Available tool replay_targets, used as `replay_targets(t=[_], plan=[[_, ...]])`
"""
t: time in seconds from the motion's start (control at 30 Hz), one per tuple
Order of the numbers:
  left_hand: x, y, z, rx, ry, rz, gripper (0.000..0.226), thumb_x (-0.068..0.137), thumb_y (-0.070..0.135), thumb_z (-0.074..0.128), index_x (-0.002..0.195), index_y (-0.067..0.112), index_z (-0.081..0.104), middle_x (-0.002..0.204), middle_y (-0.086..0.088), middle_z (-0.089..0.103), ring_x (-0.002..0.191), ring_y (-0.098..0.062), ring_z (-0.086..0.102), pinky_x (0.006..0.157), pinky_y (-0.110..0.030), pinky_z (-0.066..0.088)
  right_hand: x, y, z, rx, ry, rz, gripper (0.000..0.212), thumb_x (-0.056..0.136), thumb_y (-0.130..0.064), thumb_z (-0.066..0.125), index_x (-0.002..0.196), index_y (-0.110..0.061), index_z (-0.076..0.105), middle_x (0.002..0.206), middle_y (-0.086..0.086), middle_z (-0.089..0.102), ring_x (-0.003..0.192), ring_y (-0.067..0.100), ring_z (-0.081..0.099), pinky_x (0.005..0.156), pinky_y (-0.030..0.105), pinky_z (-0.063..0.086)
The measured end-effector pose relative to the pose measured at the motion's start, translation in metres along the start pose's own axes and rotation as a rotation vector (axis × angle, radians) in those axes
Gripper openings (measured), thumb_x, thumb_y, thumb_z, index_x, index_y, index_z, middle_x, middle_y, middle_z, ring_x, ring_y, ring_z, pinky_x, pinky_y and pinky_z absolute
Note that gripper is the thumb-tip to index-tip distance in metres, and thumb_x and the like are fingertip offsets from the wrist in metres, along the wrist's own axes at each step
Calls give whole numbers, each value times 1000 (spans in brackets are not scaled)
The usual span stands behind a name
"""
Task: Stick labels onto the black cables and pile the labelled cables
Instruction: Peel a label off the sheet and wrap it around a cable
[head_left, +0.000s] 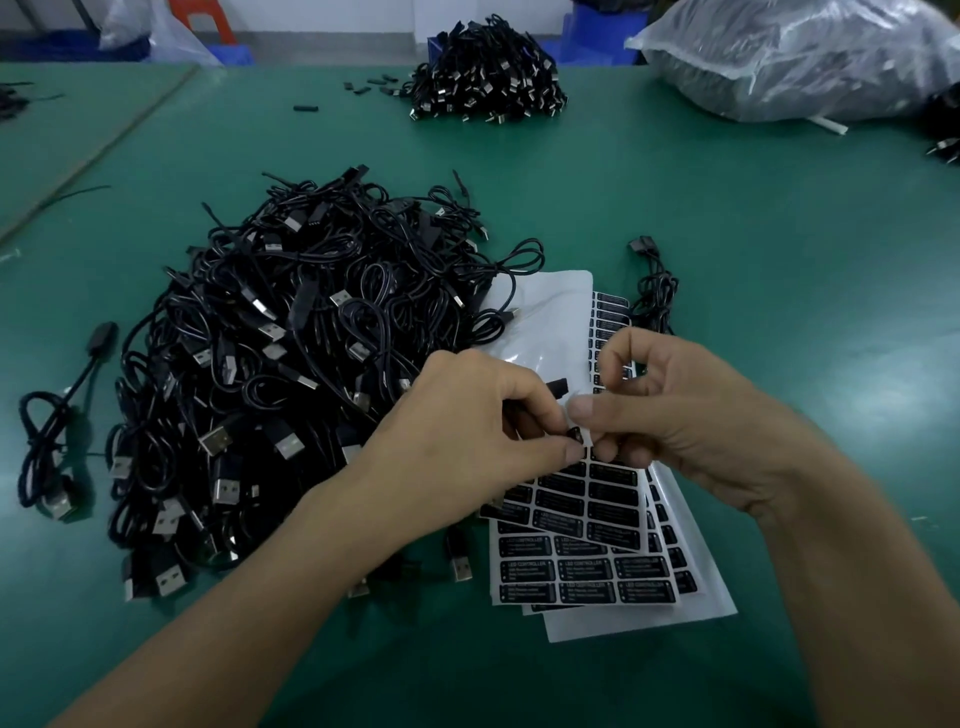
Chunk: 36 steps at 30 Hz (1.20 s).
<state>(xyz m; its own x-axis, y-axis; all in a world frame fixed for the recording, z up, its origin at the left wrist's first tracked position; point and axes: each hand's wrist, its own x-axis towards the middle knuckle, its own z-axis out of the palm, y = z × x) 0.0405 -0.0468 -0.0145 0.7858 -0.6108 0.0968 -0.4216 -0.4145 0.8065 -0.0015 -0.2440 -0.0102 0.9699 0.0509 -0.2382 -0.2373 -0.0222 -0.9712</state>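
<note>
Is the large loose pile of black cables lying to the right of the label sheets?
No, the large cable pile lies to the left of the label sheets on the green table.

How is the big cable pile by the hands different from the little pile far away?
The near pile looks bigger and looser, loops sprawling out; the far pile looks smaller and packed tight. The near pile reaches the label sheets; the far pile lies far from them. Both are black cables with silver plugs.
</note>
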Motion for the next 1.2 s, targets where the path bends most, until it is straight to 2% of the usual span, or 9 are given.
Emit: replay_targets(t=[0.1,0.23,0.33,0.43,0.5,0.67,0.97,1.1,1.2], plan=[[-1,0,1,24,2,-12,11,77,35,84,74,28,76,61,16,68,53,-2,61,52,-23,52,0,1,2,1,11,-12,42,62,-19,83,81,-14,46,60,11,65,50,18,58,40,20,42],[-1,0,1,26,-11,-9,18,80,45,75,77,28,77,60,6,69,49,-13,60,48,-31,51,2,2,3,-3,31,-29,37,72,-13,80,79,-15,44,63,16,67,52,20,59,41,20,43],[0,-1,0,3,-36,6,16,87,38,75,77,25,78,55,0,66,41,-9,47,42,-24,39,3,3,3,0,27,-29,35,75,-10,79,78,-15,44,63,16,67,52,19,60,41,19,43],[1,-1,-2,-65,-66,4,16,89,30,73,77,23,78,51,3,63,39,-3,44,41,-15,34,2,2,3,3,30,-23,37,68,-17,80,77,-16,44,63,15,67,52,20,60,41,19,43],[1,-2,-1,-86,-70,-4,16,90,27,73,76,22,78,47,4,60,36,-3,42,40,-11,32,2,2,3,-5,35,-21,37,72,-14,80,76,-17,43,62,14,66,52,20,60,41,19,42],[1,-4,2,-62,-55,-25,16,87,30,74,72,24,77,51,-1,63,37,-5,41,41,-14,32,2,3,6,-35,38,-12,36,83,-3,75,76,-16,42,62,13,66,52,19,61,41,18,42],[2,-2,-1,-13,-44,-49,18,87,22,69,70,22,76,40,7,54,31,-3,40,39,-6,28,0,1,6,-48,57,16,38,82,0,75,76,-16,41,58,11,65,49,18,58,39,18,39],[4,-4,-7,33,92,-76,16,82,21,68,68,21,75,50,10,63,35,-1,43,39,-11,34,-1,1,-2,-229,110,57,30,79,-1,77,79,-12,49,55,9,66,43,14,55,38,19,37],[7,-6,-15,-4,186,-121,17,81,19,66,65,20,74,55,6,68,44,-7,60,43,-17,47,0,5,-7,-527,181,23,21,76,-17,81,79,-16,60,46,-6,55,41,9,44,44,23,36]])
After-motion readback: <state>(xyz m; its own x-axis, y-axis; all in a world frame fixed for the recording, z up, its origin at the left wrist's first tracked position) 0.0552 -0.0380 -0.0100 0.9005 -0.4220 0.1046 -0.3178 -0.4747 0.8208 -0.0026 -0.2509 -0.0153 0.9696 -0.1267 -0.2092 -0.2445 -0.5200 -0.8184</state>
